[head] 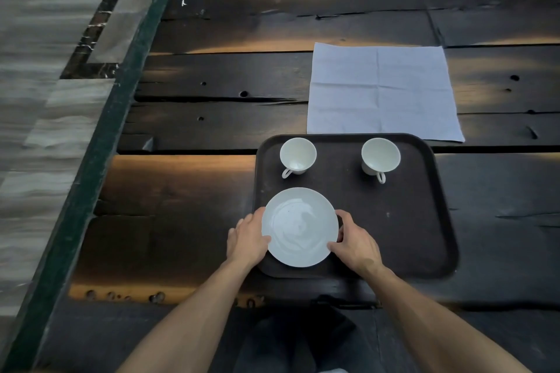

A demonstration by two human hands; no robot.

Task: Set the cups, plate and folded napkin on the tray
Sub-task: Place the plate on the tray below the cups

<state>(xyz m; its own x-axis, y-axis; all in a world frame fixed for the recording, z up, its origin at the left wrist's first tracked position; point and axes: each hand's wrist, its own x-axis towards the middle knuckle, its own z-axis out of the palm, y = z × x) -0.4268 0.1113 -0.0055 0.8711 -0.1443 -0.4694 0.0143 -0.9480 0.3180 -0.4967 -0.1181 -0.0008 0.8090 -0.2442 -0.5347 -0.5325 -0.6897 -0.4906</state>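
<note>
Between the two hands, a white plate [300,226] sits at the near-left corner of a dark tray [409,221], its left edge reaching to or slightly past the tray's rim. Left hand [247,241] closes its grip on the plate's left rim, thumb laid over the top edge; the fingers beneath are hidden. Right hand [356,241] grips the right rim the same way, thumb on the edge and fingers curled under. Whether the plate is resting fully on the tray or held just above it is hard to judge from this angle.

Beyond the hands, at the far side of the tray, stand two white cups: the left cup [298,156] with its handle toward the near left, the right cup [380,158] with its handle toward the near right. Farther still, past the right cup, a pale napkin [383,91] lies spread open on the dark plank desk [197,191], its near edge touching or just tucked behind the tray's far rim. Both forearms run out of view at the bottom.
</note>
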